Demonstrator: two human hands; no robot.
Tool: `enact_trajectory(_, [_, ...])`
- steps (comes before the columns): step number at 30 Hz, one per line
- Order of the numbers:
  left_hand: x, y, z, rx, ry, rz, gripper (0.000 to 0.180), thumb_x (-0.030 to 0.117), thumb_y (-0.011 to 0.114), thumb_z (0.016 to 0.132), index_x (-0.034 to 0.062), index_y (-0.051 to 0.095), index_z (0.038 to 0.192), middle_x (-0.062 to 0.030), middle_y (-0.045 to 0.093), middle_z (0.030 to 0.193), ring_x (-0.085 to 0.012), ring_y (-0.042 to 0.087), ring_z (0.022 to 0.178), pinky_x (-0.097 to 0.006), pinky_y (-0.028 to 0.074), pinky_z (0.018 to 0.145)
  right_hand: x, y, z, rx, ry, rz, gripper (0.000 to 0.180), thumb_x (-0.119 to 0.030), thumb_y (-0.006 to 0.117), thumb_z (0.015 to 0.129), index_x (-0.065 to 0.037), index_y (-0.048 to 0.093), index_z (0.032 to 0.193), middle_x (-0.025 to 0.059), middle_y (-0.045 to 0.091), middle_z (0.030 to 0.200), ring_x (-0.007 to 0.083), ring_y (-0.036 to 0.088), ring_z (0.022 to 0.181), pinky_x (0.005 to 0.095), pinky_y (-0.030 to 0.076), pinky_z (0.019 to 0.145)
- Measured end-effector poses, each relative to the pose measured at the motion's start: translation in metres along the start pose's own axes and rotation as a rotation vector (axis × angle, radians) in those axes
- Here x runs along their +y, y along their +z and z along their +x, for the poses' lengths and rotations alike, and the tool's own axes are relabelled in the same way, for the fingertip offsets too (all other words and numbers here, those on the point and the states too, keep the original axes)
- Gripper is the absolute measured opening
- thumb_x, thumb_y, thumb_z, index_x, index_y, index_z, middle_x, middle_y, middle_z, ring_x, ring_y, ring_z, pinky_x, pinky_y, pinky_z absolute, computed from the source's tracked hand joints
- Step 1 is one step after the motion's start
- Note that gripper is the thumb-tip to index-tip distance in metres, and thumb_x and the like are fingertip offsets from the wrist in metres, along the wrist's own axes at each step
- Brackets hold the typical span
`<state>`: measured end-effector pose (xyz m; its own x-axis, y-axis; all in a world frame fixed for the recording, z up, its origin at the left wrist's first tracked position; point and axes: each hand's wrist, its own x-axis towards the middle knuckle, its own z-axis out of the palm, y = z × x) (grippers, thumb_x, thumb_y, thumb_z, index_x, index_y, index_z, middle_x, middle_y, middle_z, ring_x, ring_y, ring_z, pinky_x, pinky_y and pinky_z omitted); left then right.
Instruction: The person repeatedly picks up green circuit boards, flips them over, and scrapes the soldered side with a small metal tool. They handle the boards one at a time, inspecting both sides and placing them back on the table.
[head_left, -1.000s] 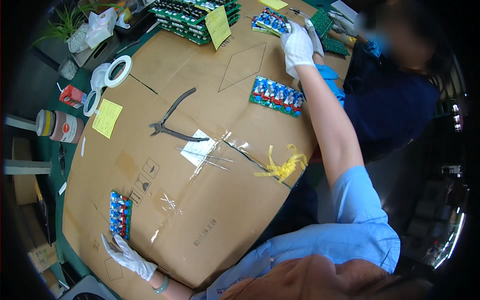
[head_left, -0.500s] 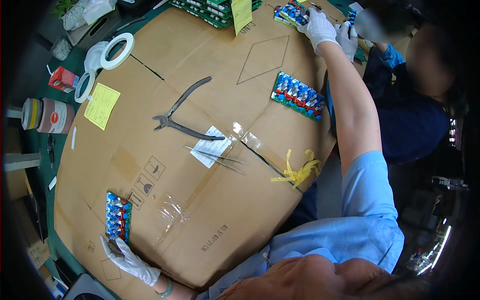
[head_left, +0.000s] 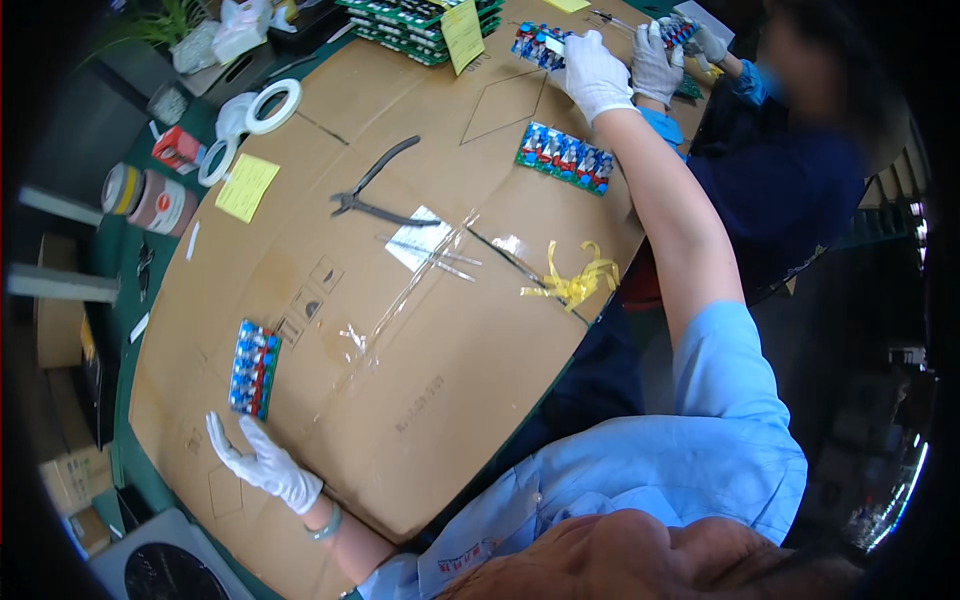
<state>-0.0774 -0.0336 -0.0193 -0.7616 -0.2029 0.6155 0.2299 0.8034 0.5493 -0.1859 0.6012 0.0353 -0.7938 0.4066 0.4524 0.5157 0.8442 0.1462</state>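
Note:
My left hand (head_left: 262,465), in a white glove, is open with fingers apart. It rests over the cardboard, just below a populated circuit board (head_left: 255,370) with blue, red and silver parts, and holds nothing. My right arm reaches far across to the upper right. There my gloved right hand (head_left: 597,78) is closed on the right end of another such circuit board (head_left: 536,46); its fingertips are partly hidden. A third circuit board (head_left: 565,158) lies on the cardboard nearer to me, below that hand.
Cutting pliers (head_left: 375,190), tweezers (head_left: 450,262) on a white slip and yellow strips (head_left: 575,275) lie on the cardboard sheet (head_left: 400,350). Stacked boards (head_left: 415,30) stand at the back. A co-worker's gloved hands (head_left: 657,68) hold a board close beside my right hand. Tape rolls (head_left: 273,107) sit left.
The whole view has shifted. My right hand has come slightly back from the co-worker's side with a circuit board at its fingers. My left hand has drawn off the near board's lower end, fingers spreading.

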Motion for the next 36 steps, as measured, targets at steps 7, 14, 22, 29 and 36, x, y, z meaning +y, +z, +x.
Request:
enact_trajectory(7, [0.08, -0.006, -0.032, -0.256, -0.17, -0.613, 0.046, 0.003, 0.063, 0.092, -0.0037, 0.052, 0.135, -0.0161, 0.057, 0.135, -0.0231, 0.057, 0.121, -0.035, 0.045, 0.103, -0.069, -0.112, -0.118, 0.203, -0.424, 0.638, 0.072, -0.029, 0.086, 0.066, -0.016, 0.057, 0.131, 0.0139, 0.064, 0.108, 0.0343, 0.065, 0.1, 0.0403, 0.055, 0.081])
enact_trajectory(14, [0.125, -0.003, -0.062, -1.147, -0.647, -1.406, 0.08, 0.042, 0.068, 0.092, -0.0048, 0.033, 0.148, -0.019, 0.051, 0.14, -0.0263, 0.055, 0.126, -0.04, 0.046, 0.104, -0.097, -0.189, -0.25, -0.553, -0.819, 1.001, 0.082, -0.049, 0.083, 0.067, -0.011, 0.055, 0.134, 0.0166, 0.065, 0.105, 0.0375, 0.064, 0.097, 0.0426, 0.052, 0.082])
enact_trajectory(22, [0.135, -0.014, -0.068, -1.212, -0.79, -1.488, 0.05, 0.012, 0.064, 0.095, -0.0042, 0.044, 0.138, -0.0166, 0.058, 0.129, -0.0219, 0.059, 0.119, -0.037, 0.049, 0.103, -0.103, -0.191, -0.271, -0.546, -0.85, 1.034, 0.076, -0.045, 0.08, 0.073, -0.012, 0.052, 0.136, 0.0172, 0.062, 0.102, 0.0374, 0.063, 0.093, 0.0422, 0.05, 0.078])
enact_trajectory(29, [0.132, -0.011, -0.072, -1.122, -0.871, -1.529, 0.047, 0.011, 0.058, 0.094, -0.004, 0.047, 0.137, -0.0139, 0.059, 0.131, -0.0215, 0.056, 0.123, -0.035, 0.04, 0.108, -0.087, -0.185, -0.282, -0.543, -0.276, 1.566, 0.064, -0.019, 0.079, 0.082, -0.004, 0.054, 0.139, 0.0082, 0.064, 0.119, 0.0169, 0.062, 0.092, 0.029, 0.048, 0.076])
enact_trajectory(36, [0.121, -0.004, -0.074, -1.073, -0.817, -1.493, 0.05, 0.017, 0.056, 0.097, -0.0035, 0.044, 0.141, -0.0155, 0.057, 0.136, -0.024, 0.057, 0.125, -0.039, 0.043, 0.108, -0.085, -0.134, -0.339, -0.882, 0.356, 1.806, 0.031, -0.016, 0.067, 0.095, 0.002, 0.066, 0.121, 0.0022, 0.07, 0.097, 0.0028, 0.054, 0.074, 0.0187, 0.041, 0.063])
